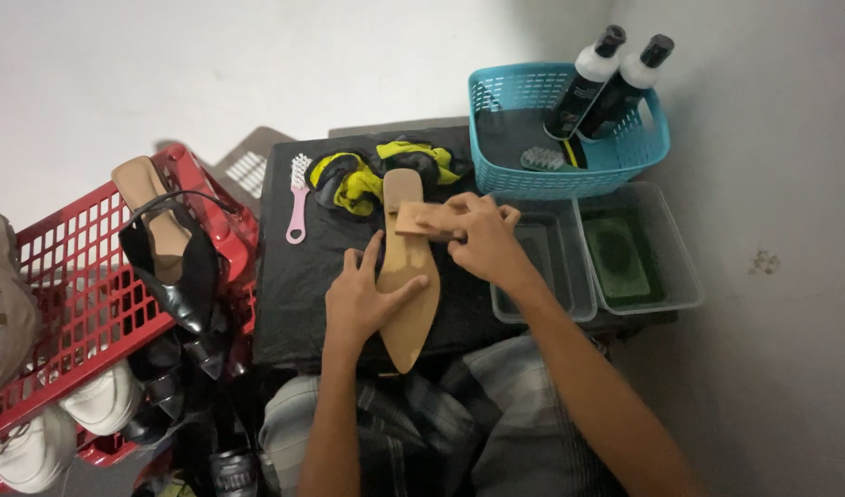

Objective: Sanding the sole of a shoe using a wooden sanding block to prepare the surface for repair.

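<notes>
A red plastic crate point(68, 276) packed with shoes fills the left edge of the view, a black slingback heel point(169, 262) propped on its near rim and white sneakers point(36, 433) low at 8 o'clock. Just right of it, a black-covered tabletop point(303, 276) carries a pink-handled brush point(298, 198) near its left edge, with bare cloth open below the brush. At 12 o'clock of the tabletop lies a crumpled yellow-and-black rag point(358, 175).

At center, a tan pointed flat shoe point(409, 294) lies sole-up along the tabletop, its toe overhanging the near edge toward the person's lap at 6 o'clock. The left hand point(367, 299) rests spread flat on it, fingers on the left side and thumb across the sole, pinning it down. The right hand point(478, 239) curls closed around a small tan block point(418, 221) and presses it against the heel end of the shoe.

Right of the hands, two clear tubs point(547, 262) sit side by side at 3 o'clock, the far one holding a green pad point(620, 258); the right forearm crosses the near tub's corner. Behind them a teal basket point(570, 129) holds two black-and-white bottles point(607, 78) and a small brush point(542, 158). Grey floor lies open on the right and at the top.
</notes>
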